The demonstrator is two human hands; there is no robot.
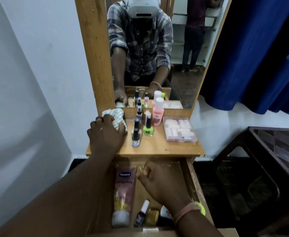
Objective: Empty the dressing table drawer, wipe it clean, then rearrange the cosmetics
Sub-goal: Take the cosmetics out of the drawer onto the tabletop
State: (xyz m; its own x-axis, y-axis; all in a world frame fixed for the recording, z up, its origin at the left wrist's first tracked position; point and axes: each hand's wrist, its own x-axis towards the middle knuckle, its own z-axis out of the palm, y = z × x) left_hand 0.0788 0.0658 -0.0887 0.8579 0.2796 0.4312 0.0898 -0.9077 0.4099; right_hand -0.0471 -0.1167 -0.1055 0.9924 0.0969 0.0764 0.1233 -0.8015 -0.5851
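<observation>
The left hand (106,132) is closed around a striped cloth (116,117), bunched at the far left corner of the counter (157,147), just beside a row of small dark bottles (136,132). The right hand (159,180) hangs in the open drawer (190,182) with fingers curled into a loose fist; whether it pinches anything I cannot tell. Left of it in the drawer lies a pink Vaseline tube (124,194), and nearer, partly under the wrist, a dark nail polish bottle (141,214) and a gold-coloured item (152,217). On the counter stand a green nail polish bottle (148,127), a pink bottle with a white cap (157,113) and, to the right, a clear box (179,130) of pale pieces. The drawer is likely only partly emptied, so the cloth is best left parked until everything is out. Lift the remaining items one at a time, set them upright in the bare near strip of the counter, well apart from the standing bottles, which would topple easily if nudged, then wipe into the corners.
</observation>
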